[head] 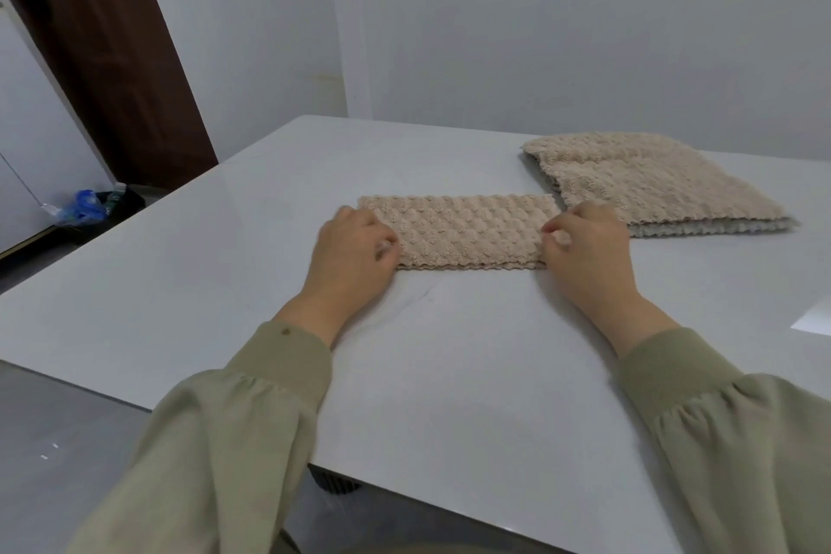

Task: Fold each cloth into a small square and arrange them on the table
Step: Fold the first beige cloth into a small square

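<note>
Table (pixel 449 373) edges: the left edge runs from the near corner at 7 o'clock up to a rounded far corner at 11 o'clock. The far side meets the wall (pixel 539 14), and the near edge slants off toward 5 o'clock. There is a wide bare band at 6 o'clock between the folded cloth (pixel 463 229) and the near edge, and more bare top at 9 o'clock out to the left edge. It is tight at 2 o'clock: the stack of cloths (pixel 652 180) sits at the folded cloth's far right corner, touching or just beside it, can't tell which. Off the table, a dark brown door (pixel 103 49) is at 10 o'clock and a blue bag (pixel 83 205) lies on the floor at 9 o'clock.

The tabletop is glossy pale grey with faint veining. The folded cloth is beige plush with a bubbly raised texture. It lies flat mid-table as a long, layered rectangle with a wavy near edge. The stack has the same beige texture but is bigger and squarish, with a paler layer showing along its near edge.

The left hand (pixel 355 256) is at the cloth's left end, fingers curled onto it and gripping. The right hand (pixel 584 252) is at the right end, fingertips pinching the cloth. Both wrists are low over the table. The olive sleeves (pixel 252 441) have ribbed cuffs and enter from 7 and 5 o'clock.
</note>
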Motion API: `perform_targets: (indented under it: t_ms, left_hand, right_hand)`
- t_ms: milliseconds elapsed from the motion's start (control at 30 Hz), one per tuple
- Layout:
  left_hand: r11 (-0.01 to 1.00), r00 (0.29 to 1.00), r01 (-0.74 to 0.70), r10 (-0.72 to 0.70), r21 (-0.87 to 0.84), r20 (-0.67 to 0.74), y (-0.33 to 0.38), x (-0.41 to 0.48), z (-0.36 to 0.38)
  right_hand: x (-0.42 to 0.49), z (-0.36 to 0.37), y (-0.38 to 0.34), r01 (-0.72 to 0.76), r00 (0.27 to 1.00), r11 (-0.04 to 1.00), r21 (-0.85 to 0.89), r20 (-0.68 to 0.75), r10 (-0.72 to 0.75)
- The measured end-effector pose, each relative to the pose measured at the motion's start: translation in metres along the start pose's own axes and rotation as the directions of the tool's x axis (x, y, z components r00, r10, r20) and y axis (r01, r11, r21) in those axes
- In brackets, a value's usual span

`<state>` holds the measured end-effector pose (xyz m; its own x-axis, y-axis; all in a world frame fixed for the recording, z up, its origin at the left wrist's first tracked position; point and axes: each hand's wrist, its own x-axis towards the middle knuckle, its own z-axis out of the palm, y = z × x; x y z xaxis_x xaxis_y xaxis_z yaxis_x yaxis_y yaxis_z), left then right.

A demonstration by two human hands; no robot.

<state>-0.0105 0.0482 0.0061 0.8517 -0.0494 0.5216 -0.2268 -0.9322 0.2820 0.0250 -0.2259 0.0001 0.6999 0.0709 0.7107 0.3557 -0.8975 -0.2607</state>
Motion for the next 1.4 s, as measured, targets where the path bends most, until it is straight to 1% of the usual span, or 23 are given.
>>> perform_targets:
  t_ms: [33,67,100,133,167,300,433,500,533,600,667,700,767,800,833,900,933,1000,1033,1067,1167,1300,1400]
  left_hand:
    - [0.997,0.995,-0.083,0.083,0.0,0.054,0.003,0.0,0.003]
    - [0.993,0.987,-0.117,0.117,-0.001,0.114,0.005,-0.001,0.006]
    - [0.994,0.981,-0.113,0.111,0.002,0.158,0.005,0.0,0.007]
    - [0.996,0.979,-0.093,0.09,0.006,0.184,0.003,0.0,0.008]
    - [0.997,0.978,-0.079,0.076,0.006,0.194,0.0,0.001,0.009]
    - [0.994,0.978,-0.1,0.091,0.037,0.186,-0.005,0.003,0.008]
    - [0.988,0.983,-0.124,0.11,0.087,0.149,0.0,0.001,0.003]
    - [0.988,0.98,-0.139,0.128,0.063,0.152,0.003,-0.002,-0.004]
    - [0.988,0.977,-0.152,0.145,0.036,0.156,0.006,-0.005,-0.01]
    - [0.983,0.968,-0.186,0.183,0.002,0.17,0.012,-0.013,-0.021]
    - [0.983,0.963,-0.185,0.18,0.007,0.202,0.019,-0.02,-0.03]
    - [0.987,0.966,-0.16,0.152,0.021,0.21,0.023,-0.02,-0.031]
    - [0.997,0.976,-0.071,0.061,0.041,0.207,0.029,-0.009,-0.03]
    - [0.997,0.974,-0.04,0.026,0.061,0.227,0.034,0.001,-0.027]
    - [0.996,0.966,-0.028,0.005,0.087,0.258,0.039,0.011,-0.022]
    - [0.99,0.942,-0.018,-0.029,0.136,0.335,0.051,0.026,-0.006]
    - [0.987,0.918,-0.01,-0.055,0.161,0.392,0.054,0.029,0.005]
    - [0.979,0.86,0.003,-0.106,0.203,0.498,0.052,0.027,0.024]
    - [0.979,0.84,0.02,-0.125,0.201,0.528,0.049,0.025,0.029]
    - [0.982,0.829,0.028,-0.127,0.186,0.544,0.043,0.023,0.032]
    - [0.982,0.819,0.001,-0.111,0.191,0.563,0.027,0.02,0.029]
    - [0.977,0.817,0.069,-0.172,0.204,0.55,0.014,0.017,0.022]
    - [0.977,0.82,0.096,-0.186,0.19,0.541,0.013,0.014,0.02]
  right_hand:
    - [-0.001,0.002,-0.003,0.043,0.996,0.999,0.005,0.082,-0.043]
    - [-0.003,0.003,-0.006,0.052,0.983,0.999,-0.001,0.177,-0.051]
    - [-0.004,0.002,-0.009,0.037,0.961,0.999,-0.01,0.276,-0.033]
    - [-0.005,0.002,-0.009,0.016,0.94,1.0,-0.011,0.342,-0.011]
    - [-0.005,0.001,-0.009,0.011,0.931,1.0,-0.006,0.365,-0.008]
    - [-0.002,-0.001,-0.008,0.027,0.939,1.0,0.013,0.343,-0.03]
    - [-0.002,-0.002,-0.011,0.073,0.929,0.997,-0.038,0.367,-0.054]
    - [-0.004,-0.008,-0.014,0.12,0.933,0.991,-0.062,0.347,-0.091]
    - [-0.006,-0.013,-0.015,0.143,0.927,0.987,-0.071,0.36,-0.108]
    - [-0.009,-0.025,-0.018,0.211,0.885,0.972,-0.101,0.442,-0.147]
    - [-0.009,-0.032,-0.019,0.254,0.857,0.961,-0.112,0.486,-0.171]
    - [-0.007,-0.033,-0.021,0.253,0.878,0.964,-0.084,0.438,-0.192]
    - [0.001,-0.028,-0.03,0.204,0.936,0.979,-0.004,0.295,-0.194]
    - [0.005,-0.022,-0.036,0.178,0.948,0.984,0.005,0.266,-0.173]
    - [0.01,-0.015,-0.044,0.151,0.95,0.988,-0.003,0.277,-0.145]
    - [0.015,0.0,-0.059,0.081,0.917,0.996,-0.033,0.394,-0.061]
    - [0.014,0.009,-0.062,0.051,0.879,0.997,-0.053,0.476,-0.02]
    - [0.008,0.022,-0.062,0.026,0.762,0.993,-0.116,0.645,0.056]
    - [0.006,0.025,-0.059,0.009,0.71,0.99,-0.142,0.698,0.094]
    - [0.006,0.025,-0.054,-0.004,0.682,0.987,-0.162,0.721,0.121]
    - [0.006,0.017,-0.038,-0.042,0.67,0.975,-0.22,0.718,0.191]
    - [0.005,0.009,-0.025,-0.117,0.671,0.953,-0.28,0.685,0.284]
    - [0.002,0.009,-0.025,-0.133,0.684,0.946,-0.295,0.664,0.303]
